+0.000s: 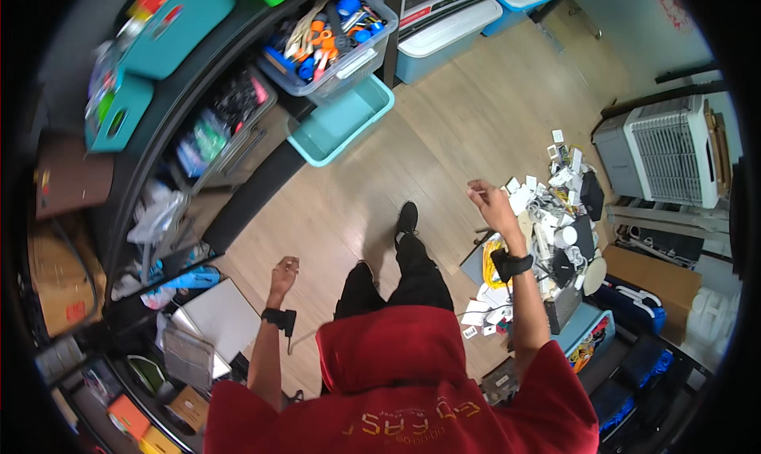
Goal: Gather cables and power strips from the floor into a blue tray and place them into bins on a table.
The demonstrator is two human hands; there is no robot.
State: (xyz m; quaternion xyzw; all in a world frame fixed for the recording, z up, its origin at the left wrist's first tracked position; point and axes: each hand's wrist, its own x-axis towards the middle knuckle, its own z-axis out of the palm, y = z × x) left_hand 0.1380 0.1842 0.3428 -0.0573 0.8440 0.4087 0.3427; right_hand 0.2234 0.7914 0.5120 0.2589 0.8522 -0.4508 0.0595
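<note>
My left hand (pixel 284 276) hangs above the wooden floor with its fingers loosely bent and apart, nothing visible in them. It is nearest to a silver-white flat panel (pixel 226 319) on the lower left. My right hand (pixel 495 208) reaches forward over the floor, fingers partly stretched, also without anything visible in it. Just right of it lies a heap of white electrical parts and cables (pixel 547 216). Within the heap are a coil of yellow cable (pixel 491 264) and a round white piece (pixel 594 276). Each wrist wears a black band.
A teal open bin (pixel 341 125) stands on the floor before the dark shelving. Above it is a clear tub (pixel 333 46) of mixed orange and blue parts. An air cooler (pixel 666 153) and a cardboard box (pixel 654 291) stand at right. A blue-grey bin (pixel 583 331) sits below the heap.
</note>
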